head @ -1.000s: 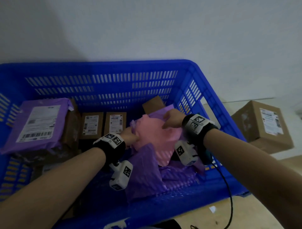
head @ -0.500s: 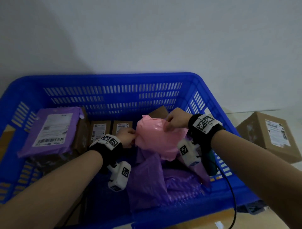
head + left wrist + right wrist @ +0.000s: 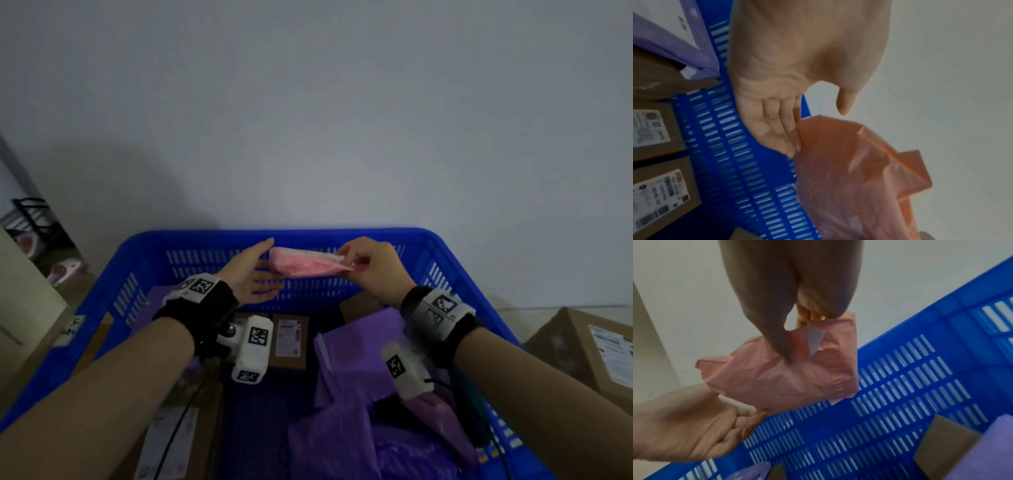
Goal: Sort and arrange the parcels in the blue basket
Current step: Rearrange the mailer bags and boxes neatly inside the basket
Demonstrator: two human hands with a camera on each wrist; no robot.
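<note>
A pink plastic parcel [image 3: 306, 264] [image 3: 851, 178] [image 3: 781, 374] hangs in the air above the far side of the blue basket [image 3: 113, 274]. My right hand [image 3: 371, 262] [image 3: 803, 311] pinches its right end between thumb and fingers. My left hand [image 3: 255, 270] [image 3: 781, 123] is flat and palm-up at the parcel's left end, fingertips just touching its edge. Purple plastic parcels [image 3: 356, 394] lie crumpled in the basket's right half. Small brown boxes with white labels [image 3: 289, 337] [image 3: 651, 129] stand along the basket's far wall.
A brown cardboard box [image 3: 589, 353] with a label sits outside the basket at the right. A purple labelled parcel [image 3: 668, 30] lies on boxes at the basket's left. A white wall rises right behind the basket. A dark rack [image 3: 34, 219] stands at the far left.
The pink parcel has been lifted from the purple pile up to the level of the basket's far rim. My left hand has let go of it and opened flat; the right still pinches it.
</note>
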